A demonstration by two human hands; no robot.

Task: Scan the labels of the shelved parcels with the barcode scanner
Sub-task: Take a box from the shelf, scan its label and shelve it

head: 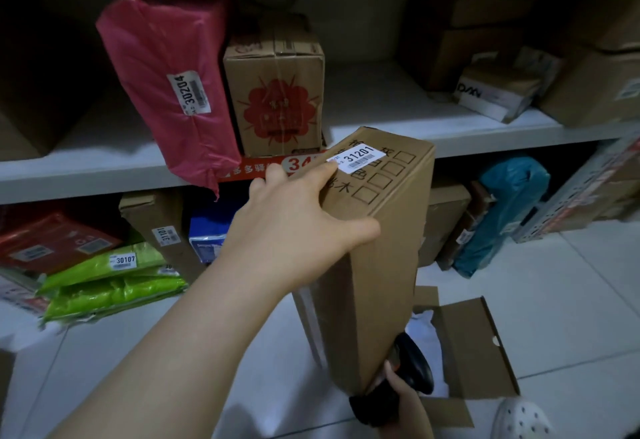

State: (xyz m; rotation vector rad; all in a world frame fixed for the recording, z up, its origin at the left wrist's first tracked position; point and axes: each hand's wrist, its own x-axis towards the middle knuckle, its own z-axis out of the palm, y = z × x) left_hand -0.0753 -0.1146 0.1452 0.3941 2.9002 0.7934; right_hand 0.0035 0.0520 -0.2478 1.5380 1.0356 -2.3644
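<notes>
A tall brown cardboard parcel [377, 251] stands tilted in front of the shelf, with a white label [356, 158] reading 31201 on its top face. My left hand [294, 216] grips the parcel's top left edge, thumb across the front corner and fingers on the top face. Low down, behind the parcel's bottom corner, my right hand [401, 393] holds a black barcode scanner [412, 366]; the parcel partly hides both.
The white shelf [485, 137] carries a pink bag [166, 92] labelled 30204 and a brown box [277, 99] with a red print. Below lie green bags [110, 279], a teal bag [502, 213] and more boxes. An open cardboard box [474, 352] sits on the tiled floor.
</notes>
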